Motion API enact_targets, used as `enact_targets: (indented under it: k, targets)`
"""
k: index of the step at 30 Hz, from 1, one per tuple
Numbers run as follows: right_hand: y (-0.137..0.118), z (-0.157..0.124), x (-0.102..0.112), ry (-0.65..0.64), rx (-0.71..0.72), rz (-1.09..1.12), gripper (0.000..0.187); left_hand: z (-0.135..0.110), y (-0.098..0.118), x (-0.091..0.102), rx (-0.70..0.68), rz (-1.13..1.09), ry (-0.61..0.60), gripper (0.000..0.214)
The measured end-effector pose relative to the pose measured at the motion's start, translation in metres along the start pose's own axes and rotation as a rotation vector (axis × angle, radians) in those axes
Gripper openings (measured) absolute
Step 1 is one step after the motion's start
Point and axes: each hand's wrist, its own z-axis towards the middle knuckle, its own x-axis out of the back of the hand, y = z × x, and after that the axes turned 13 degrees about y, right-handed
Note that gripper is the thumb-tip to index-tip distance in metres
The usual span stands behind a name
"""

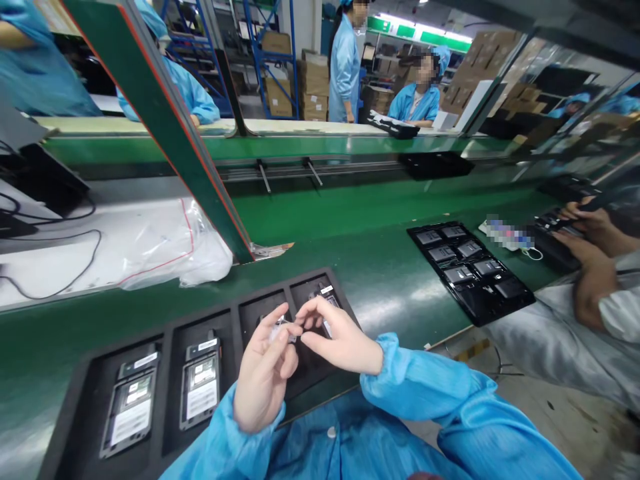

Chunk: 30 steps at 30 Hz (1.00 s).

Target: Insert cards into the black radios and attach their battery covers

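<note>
Over a dark foam tray, my left hand pinches a small clear piece, perhaps thin plastic film, between thumb and fingers. My right hand is close beside it, with bent fingers, a gap between thumb and fingertips, and nothing visible in it. Two handheld device bodies with white labels lie in the tray's left compartments. Another device is partly hidden behind my right hand. What lies behind my left hand is mostly covered.
To the right, a black tray holds several flat rectangular parts. A co-worker's hands work at the far right. Plastic sheeting lies beside a slanted green post on the left. A black tray sits farther back.
</note>
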Motion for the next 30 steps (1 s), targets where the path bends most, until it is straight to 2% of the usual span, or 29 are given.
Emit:
enact_targets:
  k: [2,5,9,12,16,20,24,30]
  targets:
    - [0.001,0.0,-0.002,-0.032,-0.018,-0.002,0.027,-0.002,-0.003,-0.001,-0.013,0.018,-0.002,0.049]
    - [0.004,0.0,-0.007,0.0,-0.06,0.042,0.029,-0.004,-0.006,-0.003,-0.03,0.031,-0.012,0.049]
    - [0.003,-0.004,-0.009,0.046,-0.097,0.042,0.013,-0.01,-0.005,-0.005,-0.065,-0.007,-0.025,0.046]
    - [-0.003,-0.008,-0.005,0.041,-0.103,0.036,0.007,-0.013,0.0,-0.005,-0.075,-0.095,-0.093,0.043]
    - [-0.005,-0.006,-0.002,0.087,0.049,-0.047,0.001,-0.011,0.004,0.001,0.027,-0.202,-0.206,0.049]
    - [-0.008,-0.008,-0.006,0.107,0.184,-0.134,0.011,-0.012,0.005,0.008,0.051,-0.227,-0.256,0.054]
    - [-0.009,-0.01,-0.014,0.141,0.22,-0.245,0.017,-0.014,0.001,0.01,0.019,-0.178,-0.233,0.05]
    - [0.001,-0.014,-0.03,0.159,0.093,-0.226,0.01,-0.014,-0.01,0.008,-0.113,-0.084,-0.13,0.041]
